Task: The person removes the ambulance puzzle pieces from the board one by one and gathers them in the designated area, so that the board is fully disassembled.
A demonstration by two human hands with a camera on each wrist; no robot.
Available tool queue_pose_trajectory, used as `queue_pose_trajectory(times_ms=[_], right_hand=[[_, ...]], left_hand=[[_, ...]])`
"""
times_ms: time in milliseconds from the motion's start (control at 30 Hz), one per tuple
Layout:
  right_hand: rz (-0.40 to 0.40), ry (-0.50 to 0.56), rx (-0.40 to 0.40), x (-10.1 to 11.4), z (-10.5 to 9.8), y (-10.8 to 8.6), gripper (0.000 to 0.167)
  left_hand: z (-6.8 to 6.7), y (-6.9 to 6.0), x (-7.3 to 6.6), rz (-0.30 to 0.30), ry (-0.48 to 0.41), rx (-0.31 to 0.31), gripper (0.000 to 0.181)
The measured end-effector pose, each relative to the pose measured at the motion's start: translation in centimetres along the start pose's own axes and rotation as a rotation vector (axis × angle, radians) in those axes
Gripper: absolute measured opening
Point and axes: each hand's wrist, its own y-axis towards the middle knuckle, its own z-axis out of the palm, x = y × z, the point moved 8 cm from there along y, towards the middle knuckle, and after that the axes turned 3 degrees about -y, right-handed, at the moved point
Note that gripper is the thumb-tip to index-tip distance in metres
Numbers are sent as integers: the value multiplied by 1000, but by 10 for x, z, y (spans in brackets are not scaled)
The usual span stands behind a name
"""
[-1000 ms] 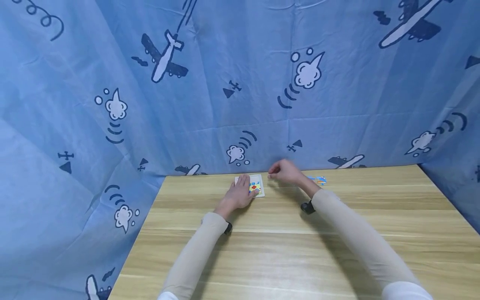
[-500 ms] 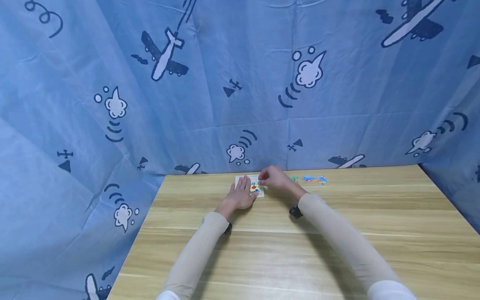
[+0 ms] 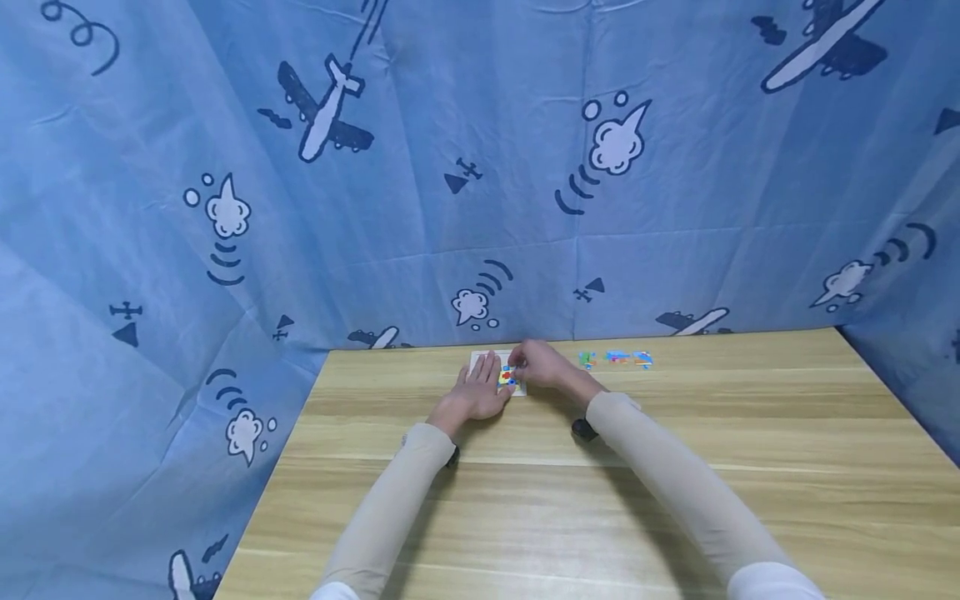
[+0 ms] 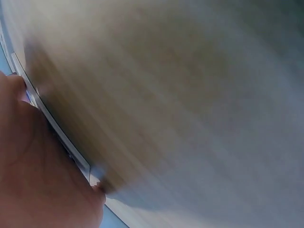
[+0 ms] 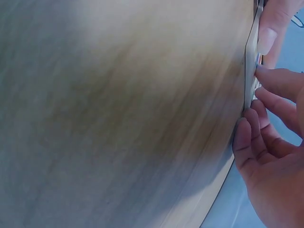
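Observation:
A small white-framed puzzle board (image 3: pixel 476 360) lies near the far edge of the table, with colourful pieces set in its right part. My left hand (image 3: pixel 483 395) rests flat on it, fingers straight, covering much of its left side. At the board's right side my right hand (image 3: pixel 542 364) pinches a small puzzle piece between thumb and fingertips; the piece is mostly hidden. In the right wrist view, the fingers (image 5: pixel 280 83) are at the board's edge (image 5: pixel 250 61), close to the left thumb. Loose puzzle pieces (image 3: pixel 619 358) lie to the right of the board.
The wooden table (image 3: pixel 525 517) extends toward me and to both sides. A blue curtain (image 3: pixel 517 167) with airplane prints hangs right behind its far edge. Another loose puzzle piece (image 3: pixel 587 360) is nearest to my right wrist.
My right hand has moved left from beside the board onto its right side, uncovering the loose pieces. My left hand has stayed on the board.

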Motion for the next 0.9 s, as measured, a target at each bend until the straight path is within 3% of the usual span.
queue_pose_trajectory(times_ms=[467, 900], right_hand=[[15, -2, 21, -4, 8, 3, 24], [-15, -6, 7, 1, 2, 3, 25]], left_hand=[[10, 9, 7, -12, -8, -1, 78], [2, 1, 3, -16, -25, -3, 78]])
